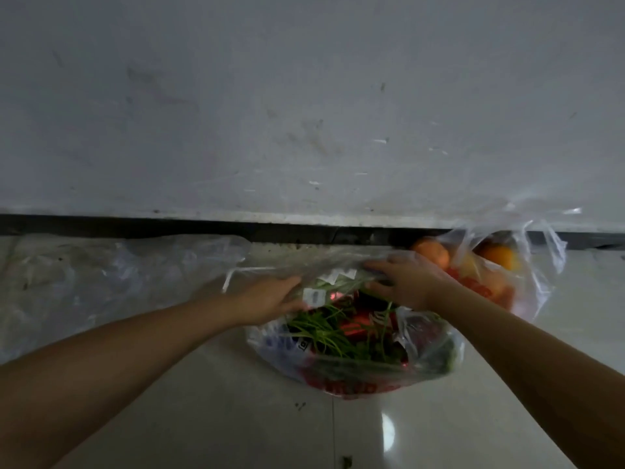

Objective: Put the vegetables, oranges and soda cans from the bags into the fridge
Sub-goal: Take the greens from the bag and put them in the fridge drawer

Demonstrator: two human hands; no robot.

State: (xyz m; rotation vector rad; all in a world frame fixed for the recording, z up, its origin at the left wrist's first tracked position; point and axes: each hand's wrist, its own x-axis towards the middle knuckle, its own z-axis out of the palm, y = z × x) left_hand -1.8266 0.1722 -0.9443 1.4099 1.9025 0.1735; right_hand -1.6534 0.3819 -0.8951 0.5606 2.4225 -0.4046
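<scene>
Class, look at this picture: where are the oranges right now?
In the head view, the oranges sit inside a clear plastic bag on the floor at the right, against the wall's dark baseboard, just beyond the right hand.

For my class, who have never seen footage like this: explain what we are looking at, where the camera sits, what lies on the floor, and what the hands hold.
There is no machine here: a person wears one camera on the head, looking forward and down, so you see their own two bare arms. On the tiled floor, against a white wall, stands a clear plastic bag of green vegetables. Behind it to the right is a second bag with oranges. To the left lies a crumpled clear bag. The left hand and right hand both reach the top of the vegetable bag; whether they grip the plastic is unclear. No fridge is in view.
</scene>
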